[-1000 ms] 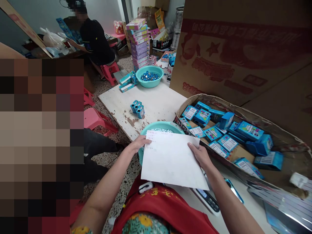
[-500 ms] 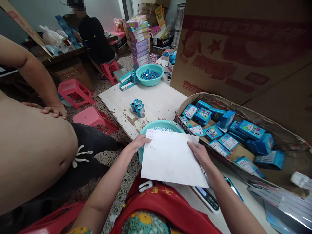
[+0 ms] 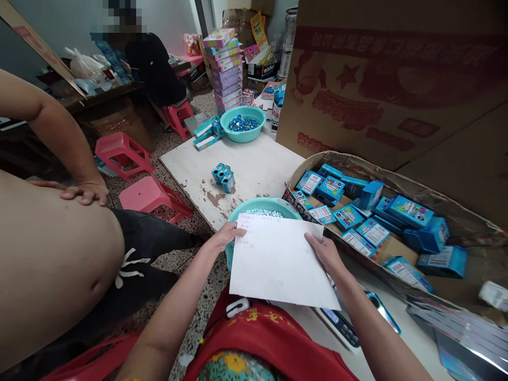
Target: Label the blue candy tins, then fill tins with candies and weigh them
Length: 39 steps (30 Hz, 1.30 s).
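Note:
A white sheet of paper (image 3: 280,267) with a few handwritten lines at its upper left is held between both hands. My left hand (image 3: 227,236) pinches its left edge, thumb on top. At the right edge, my right hand (image 3: 326,251) grips it the same way. Behind the paper, partly covered by it, stands a turquoise basin (image 3: 238,209) full of small pale pieces. Below the paper's lower right corner lies a device with a keypad and small screen (image 3: 340,329), partly hidden. A phone-like blue-edged object (image 3: 383,312) lies beside my right forearm.
A cut-down carton (image 3: 313,159) on the right holds several blue boxes (image 3: 349,216). Farther back are three small blue boxes (image 3: 224,176), another basin (image 3: 243,138) and stacked boxes (image 3: 228,74). A bare-bellied person (image 3: 59,264) stands close on my left; another person (image 3: 154,69) sits behind. Pink stools (image 3: 153,196) stand nearby.
The view has shifted slightly, so most things sit a little lower. Both hands keep the same hold on the paper.

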Available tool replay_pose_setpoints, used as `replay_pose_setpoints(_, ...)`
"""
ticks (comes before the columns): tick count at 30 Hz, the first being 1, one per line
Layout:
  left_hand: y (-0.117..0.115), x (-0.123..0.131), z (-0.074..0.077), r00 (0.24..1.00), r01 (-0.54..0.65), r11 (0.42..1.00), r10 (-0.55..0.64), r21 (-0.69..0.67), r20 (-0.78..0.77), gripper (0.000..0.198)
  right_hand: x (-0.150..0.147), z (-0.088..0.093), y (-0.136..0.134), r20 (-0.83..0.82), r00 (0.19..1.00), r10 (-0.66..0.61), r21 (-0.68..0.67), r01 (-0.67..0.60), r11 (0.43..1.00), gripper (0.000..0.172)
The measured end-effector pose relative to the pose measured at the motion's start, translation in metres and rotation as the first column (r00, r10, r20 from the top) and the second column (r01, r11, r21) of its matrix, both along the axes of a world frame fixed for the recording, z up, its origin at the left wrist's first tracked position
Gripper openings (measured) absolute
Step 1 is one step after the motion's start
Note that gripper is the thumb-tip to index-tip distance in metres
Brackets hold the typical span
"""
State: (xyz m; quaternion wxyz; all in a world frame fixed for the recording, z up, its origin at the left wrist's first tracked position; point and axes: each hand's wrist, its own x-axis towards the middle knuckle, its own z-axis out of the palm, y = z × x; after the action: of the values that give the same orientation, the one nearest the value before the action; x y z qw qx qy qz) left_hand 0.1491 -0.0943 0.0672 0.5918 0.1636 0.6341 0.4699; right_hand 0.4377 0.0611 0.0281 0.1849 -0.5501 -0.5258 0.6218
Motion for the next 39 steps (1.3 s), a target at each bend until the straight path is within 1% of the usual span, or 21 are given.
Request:
replay_pose_setpoints(7,-0.001,-0.001,-0.004,1.000,0.004,1.000,-0.004,0.015,0.004,0.035,0.000,0.001,0.000,0.006,1.000,-0.005,0.016,0.005,1.000,0.047)
replay_pose_setpoints(14,-0.001,0.000,-0.001,1.000,0.005,1.000,-0.005,0.017,0.029,0.037,-0.002,0.002,-0.001,-0.010,1.000,-0.014,0.002,0.014,1.000,0.046)
replay_pose_setpoints(19,-0.002,0.002,0.000,1.000,-0.009,1.000,0.009,-0.008,0.022,0.038,-0.001,0.001,0.000,0.011,1.000,0.001,0.029,-0.002,1.000,0.046)
replay_pose_setpoints(26,-0.002,0.002,0.005,0.999,-0.006,1.000,0.006,-0.006,0.043,0.044,-0.004,0.009,-0.002,0.007,1.000,0.013,0.039,-0.014,0.999,0.046)
replay_pose_setpoints(29,-0.001,0.002,0.003,0.999,0.001,1.000,0.000,-0.020,0.040,0.044,-0.003,0.007,-0.001,0.005,1.000,0.014,0.044,-0.014,0.999,0.046)
replay_pose_setpoints(33,0.000,0.001,0.000,0.999,-0.009,1.000,0.010,-0.003,0.033,0.045,-0.002,0.003,0.000,0.002,1.000,-0.004,0.056,0.004,0.998,0.046)
replay_pose_setpoints(39,-0.001,0.002,0.006,1.000,0.005,1.000,-0.005,-0.001,0.024,0.044,-0.001,-0.001,0.001,-0.014,1.000,-0.006,0.047,0.007,0.999,0.045)
